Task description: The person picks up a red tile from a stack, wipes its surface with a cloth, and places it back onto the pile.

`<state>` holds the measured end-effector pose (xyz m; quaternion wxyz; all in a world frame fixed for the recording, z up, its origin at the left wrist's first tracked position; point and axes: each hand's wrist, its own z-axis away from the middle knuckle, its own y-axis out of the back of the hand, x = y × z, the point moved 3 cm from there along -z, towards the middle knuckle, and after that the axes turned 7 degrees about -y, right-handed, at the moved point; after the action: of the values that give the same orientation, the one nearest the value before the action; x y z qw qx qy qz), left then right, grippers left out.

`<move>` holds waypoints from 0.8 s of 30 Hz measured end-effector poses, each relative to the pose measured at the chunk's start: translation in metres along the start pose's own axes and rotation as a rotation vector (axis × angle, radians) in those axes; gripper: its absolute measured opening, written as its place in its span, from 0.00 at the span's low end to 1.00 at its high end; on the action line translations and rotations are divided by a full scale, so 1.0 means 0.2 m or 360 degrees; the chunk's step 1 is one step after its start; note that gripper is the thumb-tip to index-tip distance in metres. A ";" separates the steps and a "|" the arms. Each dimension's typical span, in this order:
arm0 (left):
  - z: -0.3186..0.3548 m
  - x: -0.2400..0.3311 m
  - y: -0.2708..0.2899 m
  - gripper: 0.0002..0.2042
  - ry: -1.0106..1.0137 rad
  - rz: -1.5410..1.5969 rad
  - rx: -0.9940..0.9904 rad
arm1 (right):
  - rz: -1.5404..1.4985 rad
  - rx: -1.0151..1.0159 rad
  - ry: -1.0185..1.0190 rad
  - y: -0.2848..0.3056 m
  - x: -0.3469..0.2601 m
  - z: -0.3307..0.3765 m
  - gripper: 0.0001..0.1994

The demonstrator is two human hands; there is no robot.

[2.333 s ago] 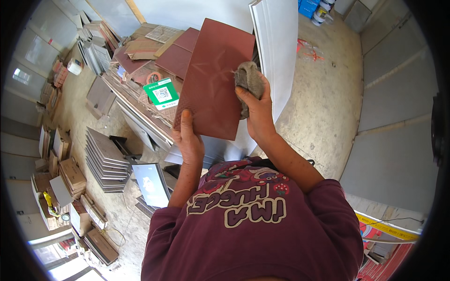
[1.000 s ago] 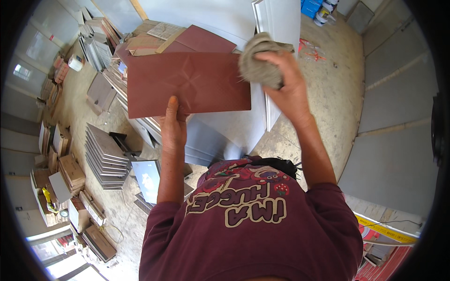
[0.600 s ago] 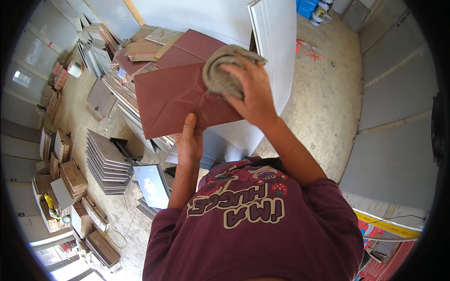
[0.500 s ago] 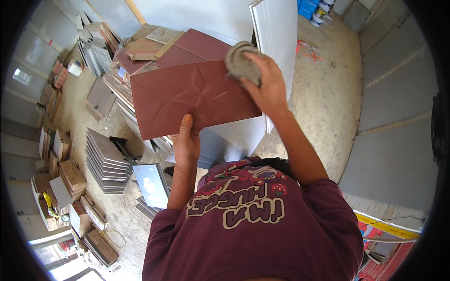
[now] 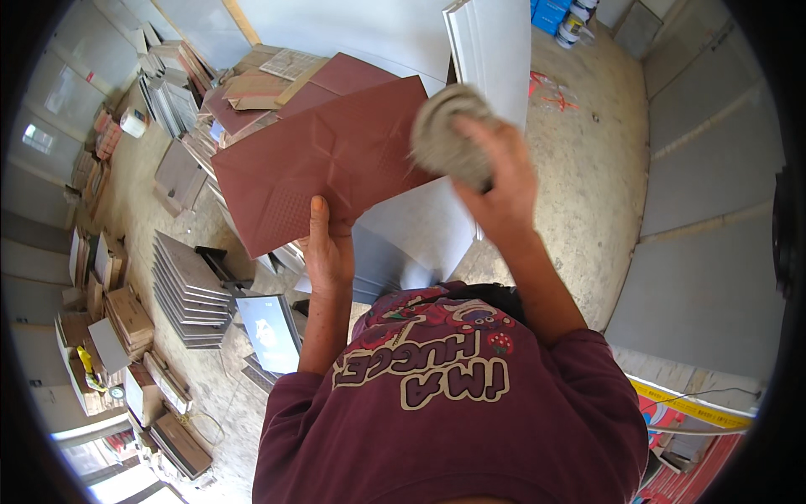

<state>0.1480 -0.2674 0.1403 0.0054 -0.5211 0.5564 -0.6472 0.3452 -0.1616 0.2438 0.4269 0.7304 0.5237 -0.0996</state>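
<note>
A dark-red tile (image 5: 290,172) with a raised star-like pattern could slip or tip from a one-handed hold, most likely if a hard push landed on its unsupported right end, far from the only grip. In the left hand (image 5: 329,256), the thumb presses the patterned face near the lower edge while the fingers, mostly hidden, appear to support it from behind. The right hand (image 5: 504,185), blurred, is curled around a bunched grey-brown cloth (image 5: 449,139) at the tile's right end; whether cloth and tile touch cannot be told. The tile is held up in front of the person's maroon shirt (image 5: 453,428), slanting up to the right.

Just beyond it, more red tiles (image 5: 340,80) lie on a cluttered pile, with tall white panels (image 5: 497,59) standing to the right. Farther out, grey slabs (image 5: 189,290) fan out above the concrete floor (image 5: 579,193) at left, near a bright bluish panel (image 5: 267,334). Cardboard boxes (image 5: 128,321) line the left side; blue boxes (image 5: 550,15) sit at the upper right.
</note>
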 end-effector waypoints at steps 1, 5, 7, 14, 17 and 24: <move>0.00 0.00 -0.03 0.21 0.0023 0.0026 -0.0034 | -0.0021 -0.0144 0.0110 -0.05 -0.04 0.04 0.30; 0.03 -0.02 -0.13 0.19 0.0069 0.0035 -0.0086 | 0.0011 -0.0363 0.0288 -0.20 -0.12 0.10 0.33; 0.05 -0.01 -0.16 0.17 0.0076 0.0005 -0.0077 | 0.0029 -0.0287 0.0273 -0.20 -0.08 0.06 0.33; 0.06 -0.01 -0.09 0.25 0.0088 0.0083 -0.0027 | -0.0147 -0.0152 0.0048 -0.20 0.06 -0.09 0.27; 0.05 0.00 -0.07 0.24 0.0060 0.0078 0.0058 | -0.0321 -0.0159 0.0018 -0.20 0.07 -0.06 0.27; 0.00 0.08 -0.06 0.22 -0.0153 0.0012 0.0059 | -0.0798 -0.0158 -0.0434 -0.24 0.24 0.11 0.24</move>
<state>0.1468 -0.2726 0.1593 0.0442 -0.5493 0.5453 -0.6316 0.3313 -0.1417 0.1765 0.4906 0.5362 0.6300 -0.2736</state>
